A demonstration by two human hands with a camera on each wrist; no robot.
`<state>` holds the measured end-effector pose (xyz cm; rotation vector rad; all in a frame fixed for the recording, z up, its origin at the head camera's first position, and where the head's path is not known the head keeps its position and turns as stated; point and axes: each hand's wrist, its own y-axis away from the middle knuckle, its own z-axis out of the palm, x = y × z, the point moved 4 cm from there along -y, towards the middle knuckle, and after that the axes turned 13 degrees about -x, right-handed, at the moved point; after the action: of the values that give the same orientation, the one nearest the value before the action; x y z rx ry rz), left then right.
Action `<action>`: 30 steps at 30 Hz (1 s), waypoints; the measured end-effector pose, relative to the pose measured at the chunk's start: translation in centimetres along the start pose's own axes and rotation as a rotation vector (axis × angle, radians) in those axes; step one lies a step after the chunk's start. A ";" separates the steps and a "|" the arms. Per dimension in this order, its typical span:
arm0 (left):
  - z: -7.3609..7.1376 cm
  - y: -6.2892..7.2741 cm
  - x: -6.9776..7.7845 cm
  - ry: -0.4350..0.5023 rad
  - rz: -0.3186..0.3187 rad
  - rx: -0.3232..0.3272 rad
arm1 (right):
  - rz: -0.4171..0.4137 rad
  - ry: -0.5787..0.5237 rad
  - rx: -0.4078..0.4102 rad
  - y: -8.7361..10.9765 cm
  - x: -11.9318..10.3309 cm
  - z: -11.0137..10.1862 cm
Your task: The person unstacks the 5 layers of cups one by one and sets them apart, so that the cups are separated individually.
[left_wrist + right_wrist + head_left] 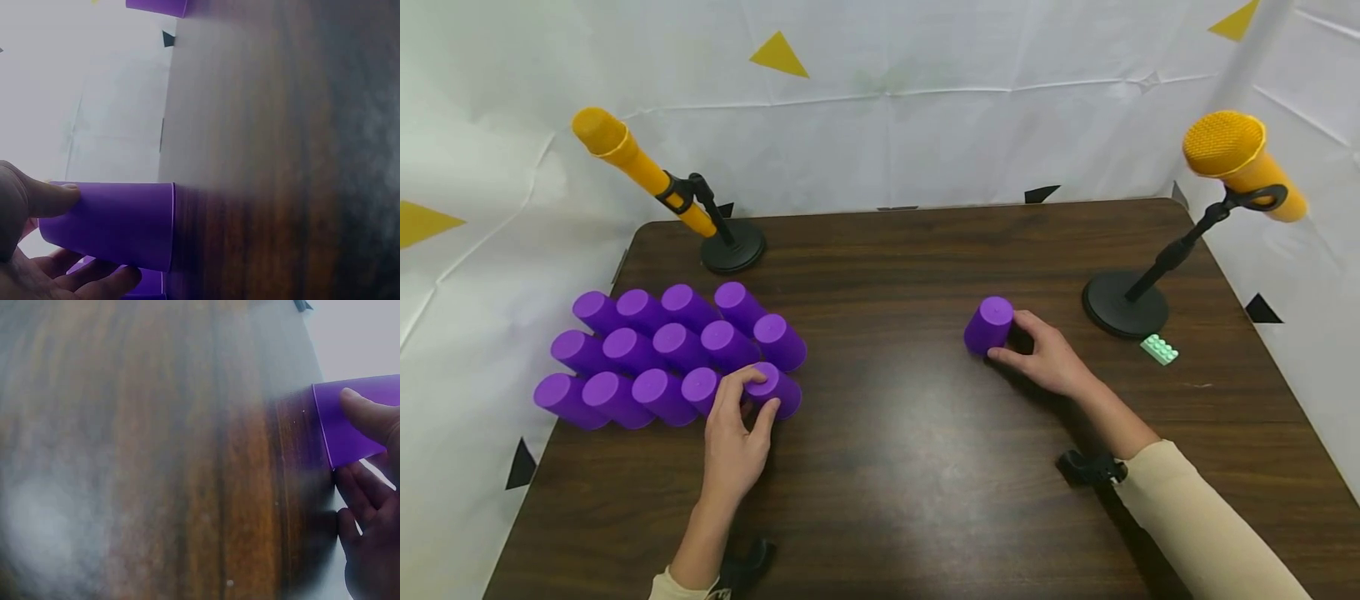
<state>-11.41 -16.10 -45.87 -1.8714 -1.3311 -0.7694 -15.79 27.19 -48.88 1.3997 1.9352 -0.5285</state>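
Purple cups (677,346) stand upside down in three close rows on the left of the table. My left hand (735,446) grips the cup at the near right corner of this group (786,393). In the left wrist view, thumb and fingers lie on opposite sides of that cup (119,222), and part of another cup shows behind the fingers. Right of the table's middle, my right hand (1049,360) holds a lone upside-down purple cup (987,331) from its right side. The right wrist view shows the thumb across this cup (340,434), its rim at the tabletop.
A yellow microphone (640,167) on a black stand (733,247) is at the back left. Another yellow microphone (1225,146) leans on its stand (1126,306) at the right. A small mint-green toy brick (1160,350) lies by that base. White sheeting (955,142) surrounds the brown table (880,517).
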 end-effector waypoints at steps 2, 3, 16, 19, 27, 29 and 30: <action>0.0 0.1 0.0 0.001 -0.008 -0.001 | 0.000 0.008 0.003 0.0 -0.1 0.0; -0.1 0.1 0.0 0.002 -0.011 -0.003 | 0.002 0.011 0.002 0.0 -0.2 0.0; 0.0 0.1 -0.1 -0.014 -0.012 -0.011 | -0.115 -0.005 -0.026 -1.3 -5.3 1.7; -0.1 0.0 -0.1 -0.019 -0.010 -0.014 | -0.129 -0.026 -0.047 -2.7 -6.4 2.3; -0.1 0.1 0.0 -0.055 0.012 -0.021 | -0.151 -0.065 -0.125 -8.0 -9.2 5.2; -0.2 0.0 0.0 -0.063 0.019 -0.020 | -0.153 -0.064 -0.136 -9.4 -9.9 6.1; -0.2 0.0 0.1 -0.066 0.022 -0.017 | -0.156 -0.065 -0.142 -10.0 -10.4 6.6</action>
<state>-11.39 -16.27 -45.70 -1.9367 -1.3458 -0.7158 -21.37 12.54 -46.49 1.1360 1.9985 -0.4919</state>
